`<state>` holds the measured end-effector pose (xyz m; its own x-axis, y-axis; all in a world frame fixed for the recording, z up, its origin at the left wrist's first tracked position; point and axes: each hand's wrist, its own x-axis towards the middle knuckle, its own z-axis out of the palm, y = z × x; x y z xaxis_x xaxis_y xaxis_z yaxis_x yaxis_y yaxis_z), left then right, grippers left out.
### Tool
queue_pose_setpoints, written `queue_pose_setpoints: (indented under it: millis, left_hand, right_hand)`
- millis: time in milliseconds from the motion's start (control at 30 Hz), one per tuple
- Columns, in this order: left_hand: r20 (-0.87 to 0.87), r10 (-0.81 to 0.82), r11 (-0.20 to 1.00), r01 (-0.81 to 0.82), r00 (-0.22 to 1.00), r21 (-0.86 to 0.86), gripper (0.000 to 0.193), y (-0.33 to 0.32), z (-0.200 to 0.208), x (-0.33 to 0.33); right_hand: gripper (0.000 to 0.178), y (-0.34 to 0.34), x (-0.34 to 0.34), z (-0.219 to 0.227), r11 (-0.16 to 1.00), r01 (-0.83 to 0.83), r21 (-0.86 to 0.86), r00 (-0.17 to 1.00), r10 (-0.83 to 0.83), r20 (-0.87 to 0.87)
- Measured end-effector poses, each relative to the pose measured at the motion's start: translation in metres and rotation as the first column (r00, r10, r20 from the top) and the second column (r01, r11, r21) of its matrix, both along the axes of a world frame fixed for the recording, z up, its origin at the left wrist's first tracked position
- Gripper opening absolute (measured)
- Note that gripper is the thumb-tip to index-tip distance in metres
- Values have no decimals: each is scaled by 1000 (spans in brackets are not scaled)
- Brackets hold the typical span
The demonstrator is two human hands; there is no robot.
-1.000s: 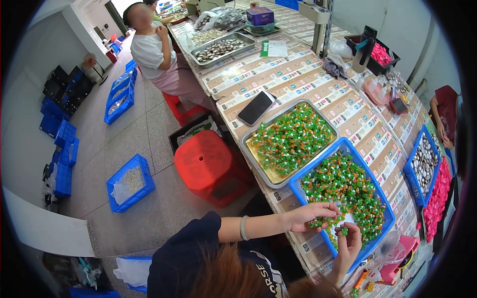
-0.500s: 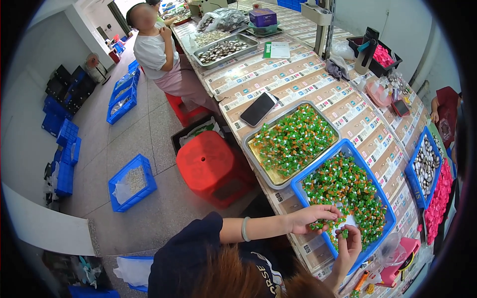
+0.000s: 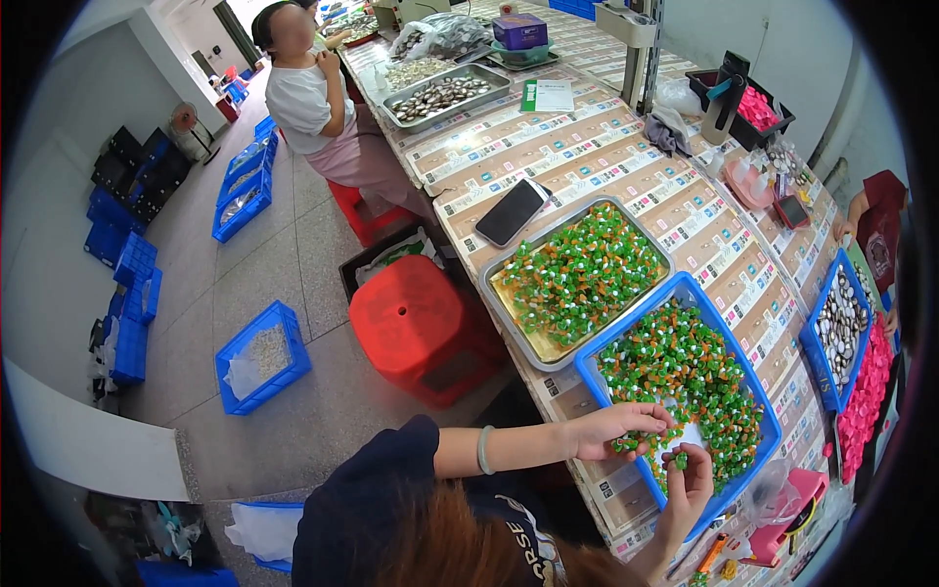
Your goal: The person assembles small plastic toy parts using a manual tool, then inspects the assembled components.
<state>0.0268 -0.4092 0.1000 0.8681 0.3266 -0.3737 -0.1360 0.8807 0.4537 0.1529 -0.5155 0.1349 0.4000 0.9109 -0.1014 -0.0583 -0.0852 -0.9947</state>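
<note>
A blue tray [image 3: 772, 430] at the table's near edge holds a heap of small green, white and orange pieces [image 3: 675, 357], too small to name more exactly. Over its near left corner hovers my left hand [image 3: 614, 430], its fingers curled around a few of these pieces. Close beside it, my right hand [image 3: 691, 486] pinches one small green piece [image 3: 681, 459] between thumb and forefinger. Between the hands a patch of the tray's white bottom shows. A metal tray [image 3: 497, 293] just beyond holds a pile of similar pieces.
A black phone [image 3: 511, 213] lies past the metal tray. To the right stand a blue basket [image 3: 814, 357] of shiny oval pieces and pink pieces [image 3: 863, 416]. A red stool [image 3: 411, 323] is left of the table. Co-workers [image 3: 308, 108] sit at the far left and right.
</note>
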Motion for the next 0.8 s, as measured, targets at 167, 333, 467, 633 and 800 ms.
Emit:
queue_pose_setpoints:
  millis: [167,333,467,633,800]
  left_hand:
    - [1,8,1000,-8,1000,-3,15,-1,-1,0]
    - [2,7,1000,-7,1000,-1,15,-3,1,2]
    - [-8,24,1000,-24,1000,-9,15,-6,3,2]
    - [2,8,1000,-8,1000,14,14,-10,9,0]
    - [2,-3,1000,3,1000,21,14,-14,9,0]
  right_hand:
    - [16,0,1,0,1000,-5,-2,1000,5,6]
    - [17,-3,3,1,1000,0,0,1000,0,9]
    - [17,-5,2,2,1000,1,-5,1000,-1,10]
    - [16,-9,-1,7,1000,-5,2,1000,5,-4]
    - [17,-13,-2,9,1000,-1,6,1000,1,5]
